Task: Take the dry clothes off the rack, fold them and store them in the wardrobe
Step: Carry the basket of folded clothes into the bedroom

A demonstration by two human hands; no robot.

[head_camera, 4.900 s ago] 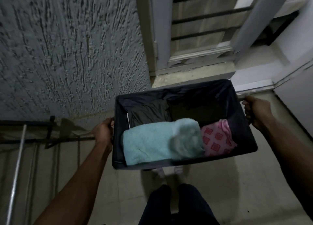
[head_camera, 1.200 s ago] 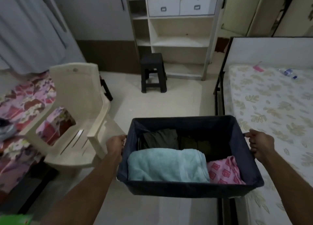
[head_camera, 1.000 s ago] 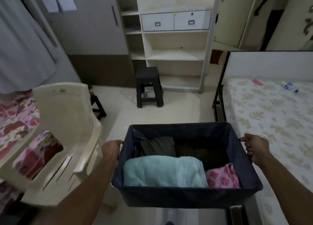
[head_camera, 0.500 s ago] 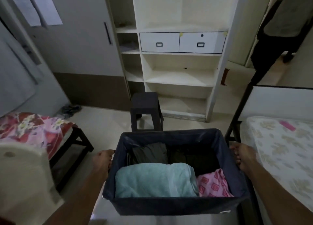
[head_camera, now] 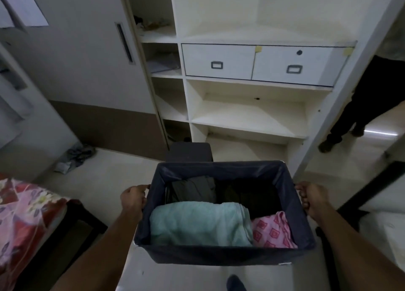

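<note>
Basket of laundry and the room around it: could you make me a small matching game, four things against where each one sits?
Things:
1. light blue towel
2. pink patterned cloth
3. dark stool
4. two white drawers

Places:
a. on the floor just beyond the basket
b. near right corner of the basket
c. in the shelf unit, above the open shelves
d. near left part of the basket

Pairs: 1-d, 2-b, 3-a, 4-c

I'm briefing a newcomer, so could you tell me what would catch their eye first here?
A dark basket fills the foreground, gripped at its sides by the left hand and right hand. Inside lie a pale green towel and a pink cloth. Behind stands a white wardrobe with open shelves.
</note>
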